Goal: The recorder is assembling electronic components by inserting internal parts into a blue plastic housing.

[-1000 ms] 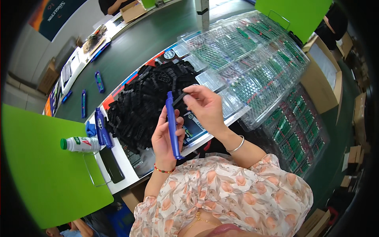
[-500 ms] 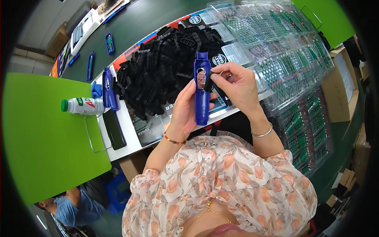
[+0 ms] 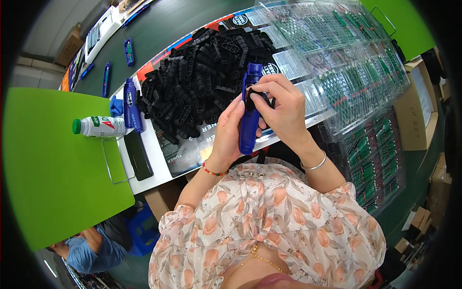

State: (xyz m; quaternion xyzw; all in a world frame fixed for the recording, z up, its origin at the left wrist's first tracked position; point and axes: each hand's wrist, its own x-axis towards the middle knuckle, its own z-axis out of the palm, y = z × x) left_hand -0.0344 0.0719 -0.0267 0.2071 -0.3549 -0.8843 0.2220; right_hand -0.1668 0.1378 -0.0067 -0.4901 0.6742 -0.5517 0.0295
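My left hand is closed round a blue plastic housing half, a long hollow shell held nearly upright above the table's near edge. Between the thumb and fingers of my right hand is a black rubber button pad. The pad lies against the oval opening in the upper part of the shell, and my fingers partly cover it. How far it sits inside the opening is hidden. Behind my hands spreads a big heap of similar black button pads.
Clear trays of green circuit boards are stacked at the right. On the left are more blue housings, a dark phone, a white bottle with green cap and a green board. A person sits at lower left.
My right hand has brought the black button pad from the shell's right side over its oval opening. The shell has turned and tilted slightly.
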